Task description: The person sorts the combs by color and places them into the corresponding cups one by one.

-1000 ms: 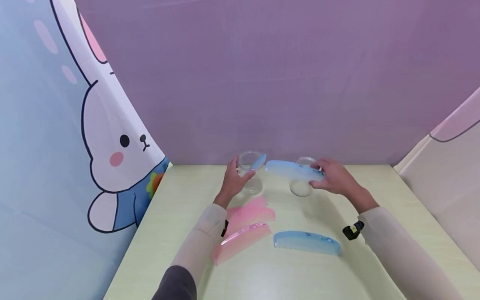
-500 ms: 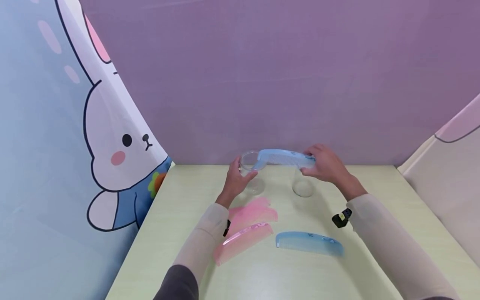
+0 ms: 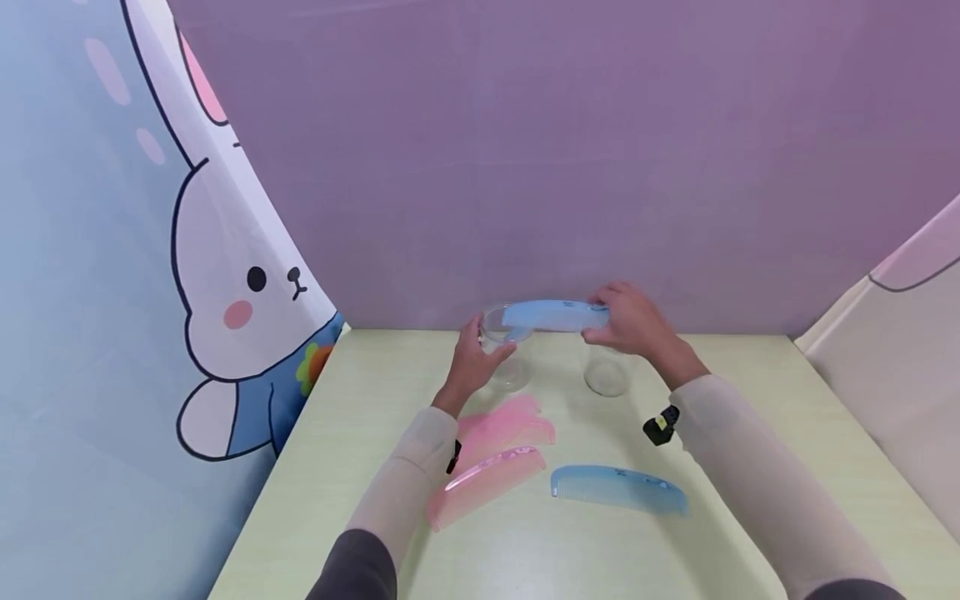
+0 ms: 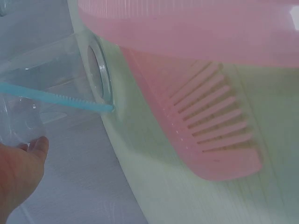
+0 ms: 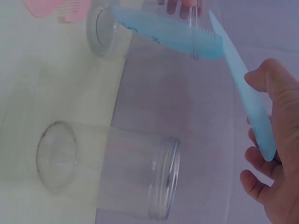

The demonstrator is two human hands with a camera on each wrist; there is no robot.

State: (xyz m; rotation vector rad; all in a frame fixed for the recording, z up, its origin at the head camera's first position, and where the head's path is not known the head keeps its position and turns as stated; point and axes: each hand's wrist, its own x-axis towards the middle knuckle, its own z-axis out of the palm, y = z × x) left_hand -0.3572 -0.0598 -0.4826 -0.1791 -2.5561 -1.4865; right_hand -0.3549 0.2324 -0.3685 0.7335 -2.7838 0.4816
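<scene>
one plain purple cloth fills the background; left of it hangs a light blue cloth printed with a white rabbit. before them lies a pale yellow-green bench, with two pale sleeves stretched over it. the person's left hand grasps the upper part of a clear round see-through jar, upright near the far edge. the right hand grasps one end of a curved translucent blue comb between thumb and fingers, its other end over the mouth of that jar; whether it touches the rim i cannot tell. a second clear round jar stands upright below the right hand. a blue comb inside the first jar leans with its end past the rim. another blue comb lies nearer on the bench, right of a translucent pink comb. just behind that one, more pink plastic lies partly hidden by the left arm; the count is unclear. smallest is a black device at the right wrist.
</scene>
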